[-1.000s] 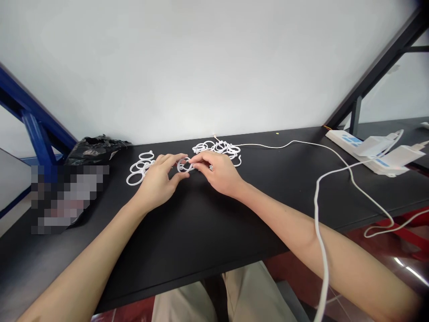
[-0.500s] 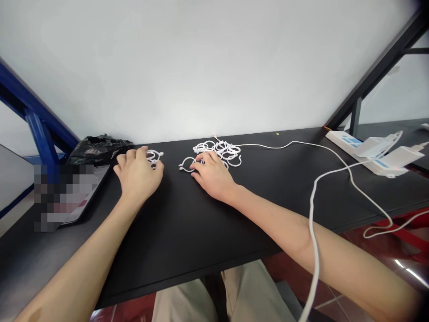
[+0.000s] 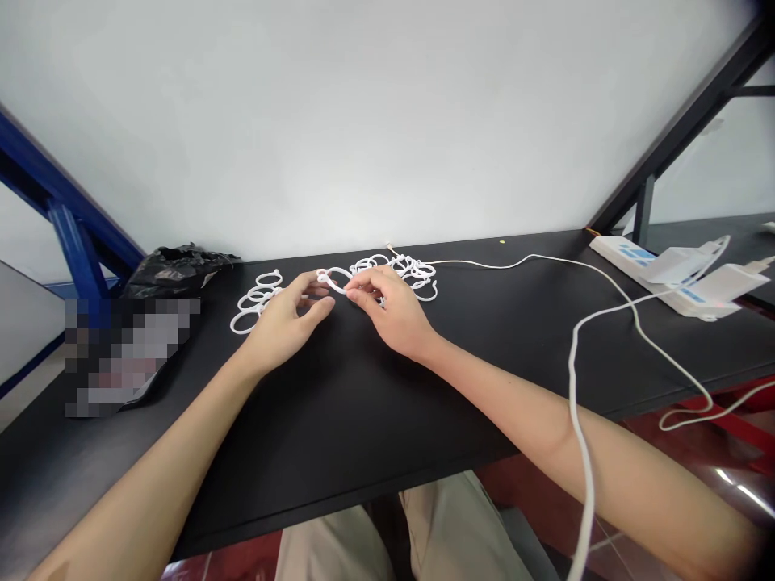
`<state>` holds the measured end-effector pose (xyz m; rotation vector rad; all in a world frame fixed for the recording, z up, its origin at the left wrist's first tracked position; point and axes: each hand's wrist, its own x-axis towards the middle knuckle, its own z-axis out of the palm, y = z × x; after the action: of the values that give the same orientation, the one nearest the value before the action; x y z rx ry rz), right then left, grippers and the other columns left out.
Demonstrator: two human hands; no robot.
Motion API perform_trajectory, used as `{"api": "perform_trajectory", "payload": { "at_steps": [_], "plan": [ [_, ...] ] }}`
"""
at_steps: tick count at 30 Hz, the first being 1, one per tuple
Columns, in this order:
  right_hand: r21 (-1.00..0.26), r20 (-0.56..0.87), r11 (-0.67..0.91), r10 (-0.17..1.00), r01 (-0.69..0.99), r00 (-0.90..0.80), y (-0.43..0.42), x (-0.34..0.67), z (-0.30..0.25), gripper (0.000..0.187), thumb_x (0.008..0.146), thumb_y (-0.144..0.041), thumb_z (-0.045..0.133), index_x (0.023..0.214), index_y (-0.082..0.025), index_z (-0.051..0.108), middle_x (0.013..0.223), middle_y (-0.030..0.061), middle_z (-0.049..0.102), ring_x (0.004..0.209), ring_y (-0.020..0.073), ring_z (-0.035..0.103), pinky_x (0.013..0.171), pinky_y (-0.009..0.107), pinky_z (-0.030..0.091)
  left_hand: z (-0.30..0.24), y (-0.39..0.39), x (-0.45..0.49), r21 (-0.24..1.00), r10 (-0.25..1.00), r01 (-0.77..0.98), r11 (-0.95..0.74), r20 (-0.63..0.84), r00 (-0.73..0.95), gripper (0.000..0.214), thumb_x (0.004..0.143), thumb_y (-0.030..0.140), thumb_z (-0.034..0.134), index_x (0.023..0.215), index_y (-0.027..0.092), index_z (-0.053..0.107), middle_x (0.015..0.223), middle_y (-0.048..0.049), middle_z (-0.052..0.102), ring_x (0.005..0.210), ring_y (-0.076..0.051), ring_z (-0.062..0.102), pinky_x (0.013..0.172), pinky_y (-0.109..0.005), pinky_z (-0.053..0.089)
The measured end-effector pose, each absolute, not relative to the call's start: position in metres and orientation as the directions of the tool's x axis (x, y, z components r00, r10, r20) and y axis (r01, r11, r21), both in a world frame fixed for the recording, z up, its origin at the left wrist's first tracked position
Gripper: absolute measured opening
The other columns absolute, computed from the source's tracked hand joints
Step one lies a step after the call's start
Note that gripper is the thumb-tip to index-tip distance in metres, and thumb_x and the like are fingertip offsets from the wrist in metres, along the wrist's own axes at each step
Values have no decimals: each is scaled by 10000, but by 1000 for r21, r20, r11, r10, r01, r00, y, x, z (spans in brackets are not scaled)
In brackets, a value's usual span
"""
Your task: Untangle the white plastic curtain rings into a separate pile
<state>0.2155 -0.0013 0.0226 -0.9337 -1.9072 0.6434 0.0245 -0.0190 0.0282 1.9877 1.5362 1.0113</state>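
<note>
1 white ring (image 3: 336,286) between the hands: right hand (image 3: 395,311) fingers pinched on it, left hand (image 3: 289,319) fingers apart (contact unclear). Looks partway: left-side rings (image 3: 259,297) on worktop (image 3: 339,420) likely done, tangled pile (image 3: 402,264) likely remaining.

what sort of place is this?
Likely some kind of workshop bench: black worktop with a blue frame at the left, loose white rings, and a power strip at the right.
</note>
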Motion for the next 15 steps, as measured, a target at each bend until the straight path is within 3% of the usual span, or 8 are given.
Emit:
{"api": "perform_trajectory", "payload": {
  "at_steps": [5,10,15],
  "plan": [
    [-785,491,579,798,220,-350,-4,214,24,112,946,-312,558,942,-229,633,989,7,595,831,121,588,815,289,501,33,-22,29,764,934,537,-358,282,221,391,909,472,520,1209,235,597,1180,-47,679,1064,-234,633,940,-394,508],
    [-753,489,601,784,269,-383,-6,213,26,124,962,-305,522,905,-227,599,919,-6,604,808,130,573,790,292,482,34,-24,31,776,943,536,-332,276,185,461,889,511,563,1247,220,586,1096,-57,706,957,-233,666,876,-392,536],
    [-704,489,645,744,298,-455,-6,214,25,157,977,-330,489,929,-220,591,905,1,580,804,130,562,782,292,470,31,-23,31,801,943,498,-333,293,160,470,883,521,582,1239,215,588,1113,-66,705,1001,-235,665,898,-386,531]
  ]
}}
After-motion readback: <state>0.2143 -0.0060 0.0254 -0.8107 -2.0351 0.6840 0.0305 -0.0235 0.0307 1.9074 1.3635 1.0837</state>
